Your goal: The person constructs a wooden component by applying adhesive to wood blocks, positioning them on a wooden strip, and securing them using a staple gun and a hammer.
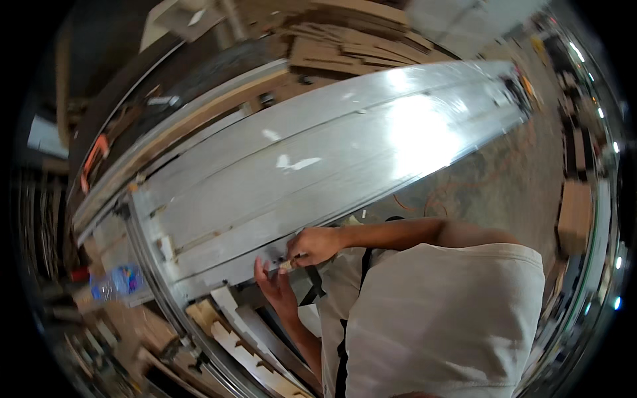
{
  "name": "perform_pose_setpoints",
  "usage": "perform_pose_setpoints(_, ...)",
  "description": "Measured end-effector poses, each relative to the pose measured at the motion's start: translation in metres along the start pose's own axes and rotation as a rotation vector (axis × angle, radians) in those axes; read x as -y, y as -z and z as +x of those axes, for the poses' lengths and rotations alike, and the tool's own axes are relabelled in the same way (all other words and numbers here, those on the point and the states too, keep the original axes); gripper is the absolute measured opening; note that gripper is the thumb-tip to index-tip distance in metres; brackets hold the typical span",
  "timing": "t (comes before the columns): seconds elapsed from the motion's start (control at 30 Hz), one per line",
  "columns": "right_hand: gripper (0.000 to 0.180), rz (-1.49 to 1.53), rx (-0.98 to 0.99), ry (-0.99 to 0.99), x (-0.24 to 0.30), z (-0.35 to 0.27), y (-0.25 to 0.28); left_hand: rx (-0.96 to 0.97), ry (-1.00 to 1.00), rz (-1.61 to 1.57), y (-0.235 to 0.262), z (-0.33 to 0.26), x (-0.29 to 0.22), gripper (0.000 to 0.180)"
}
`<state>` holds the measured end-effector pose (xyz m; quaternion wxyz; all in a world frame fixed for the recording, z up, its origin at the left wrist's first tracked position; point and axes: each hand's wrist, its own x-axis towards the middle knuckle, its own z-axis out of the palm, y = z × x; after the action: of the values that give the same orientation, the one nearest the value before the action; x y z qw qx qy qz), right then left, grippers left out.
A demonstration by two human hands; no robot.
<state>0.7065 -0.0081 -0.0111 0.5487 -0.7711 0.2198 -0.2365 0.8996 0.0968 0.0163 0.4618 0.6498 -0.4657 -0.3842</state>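
Note:
Both my hands come together at the near edge of a long grey metal table [219, 192]. My right hand [317, 244] is closed, its curled fingers pinching a small pale piece [286, 264] whose kind I cannot make out. Just to the left and below it, my left hand [277, 290] has its fingers stretched and apart. Its thumb is close by the pale piece; whether it touches cannot be told. Something dark shows by my right fingertips, too small to name.
A metal rail [149, 255] crosses the table's left end. Notched wooden strips [245, 348] lie below it. Beyond stand a clear plastic bottle [119, 282], an orange clamp [96, 159] and stacked brown boards [332, 56]. White scraps [298, 162] lie on the table. A carton [574, 212] stands far right.

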Motion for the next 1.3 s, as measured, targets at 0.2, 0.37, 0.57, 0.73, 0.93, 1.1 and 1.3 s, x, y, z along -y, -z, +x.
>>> perform_pose_setpoints(0.2,0.029,-0.123,-0.242,-0.207,0.051,-0.118,0.008,0.437,0.200,-0.164,-0.076,-0.036,-0.016,0.027)
perform_pose_setpoints(0.37,0.027,-0.253,-0.533,-0.275,0.072,-0.199,0.026,0.586,0.256,-0.296,-0.137,-0.061,-0.021,0.024)
perform_pose_setpoints(0.57,0.024,-0.241,-0.706,-0.264,0.060,-0.274,0.057,0.724,0.378,-0.397,-0.215,-0.070,-0.026,0.022)
perform_pose_setpoints(0.73,0.030,-0.308,-0.903,-0.459,0.035,-0.371,0.153,0.602,0.423,-0.329,-0.310,-0.083,-0.079,0.021)
perform_pose_setpoints(0.93,0.033,-0.657,-1.161,-0.791,-0.040,-0.538,0.342,0.625,0.443,-0.388,-0.453,-0.094,-0.098,0.020)
perform_pose_setpoints(1.1,0.034,-0.773,-0.855,-0.740,-0.107,-0.577,0.423,0.471,0.480,-0.281,-0.499,-0.103,-0.100,0.033)
perform_pose_setpoints(1.3,0.051,-0.719,-1.021,-0.491,-0.160,-0.605,0.415,0.438,0.198,-0.062,-0.531,-0.083,-0.095,0.033)
